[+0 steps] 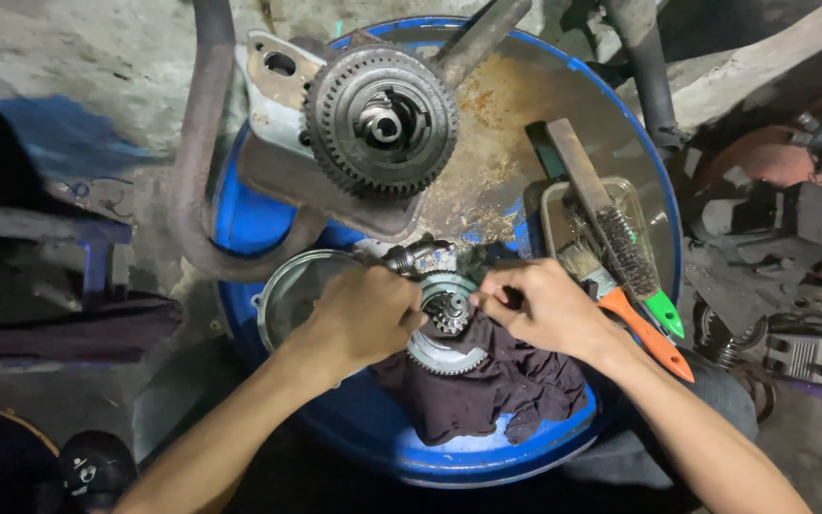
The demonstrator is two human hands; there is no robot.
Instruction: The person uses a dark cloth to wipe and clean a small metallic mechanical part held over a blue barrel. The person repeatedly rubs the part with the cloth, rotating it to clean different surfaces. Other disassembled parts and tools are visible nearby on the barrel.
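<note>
Two bare hands meet over a small toothed gear assembly (pixel 449 319) that lies on a dark cloth (pixel 492 385) at the near edge of a blue drum top (pixel 240 214). Head view: the left hand (pixel 359 319) is curled, fingers bent down against the left side of the gear, covering part of its rim; whether it grips or merely steadies cannot be told. The right hand (pixel 539 306) is loosely closed, thumb and forefingers pinched together at the gear's upper right edge, apparently on cloth or a small part too hidden to make out. Both forearms enter from the bottom of the picture and converge, wrists slightly raised. Just left of the gear, a round metal cover (pixel 287 290) is half hidden by the left hand. Farther back sits a large clutch gear (pixel 381 119) on a grey casing. To the right, a wire brush (pixel 620 238) and an orange-handled paintbrush (pixel 620 305) rest across a tray (pixel 552 205).
</note>
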